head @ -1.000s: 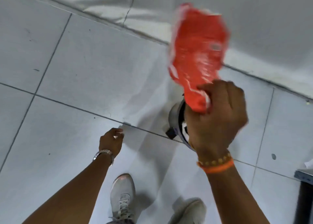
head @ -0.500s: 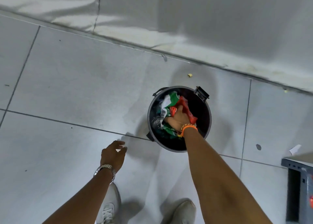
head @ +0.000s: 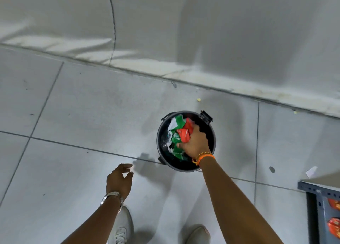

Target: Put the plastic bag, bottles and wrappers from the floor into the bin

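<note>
Fingertips of right hand [head: 196,142] buried among wrappers [head: 177,131]

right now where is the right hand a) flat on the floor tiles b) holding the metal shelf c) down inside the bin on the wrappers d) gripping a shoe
c: the right hand reaches into the round black bin, its fingers on the red wrapper and the green wrappers, while the left hand hangs open and empty above the floor tiles.

No lettering can be read anywhere. The red wrapper [head: 184,134] under the right hand [head: 195,144] carries pale marks, and the green wrapper [head: 176,137] just left of it too, both too blurred.
</note>
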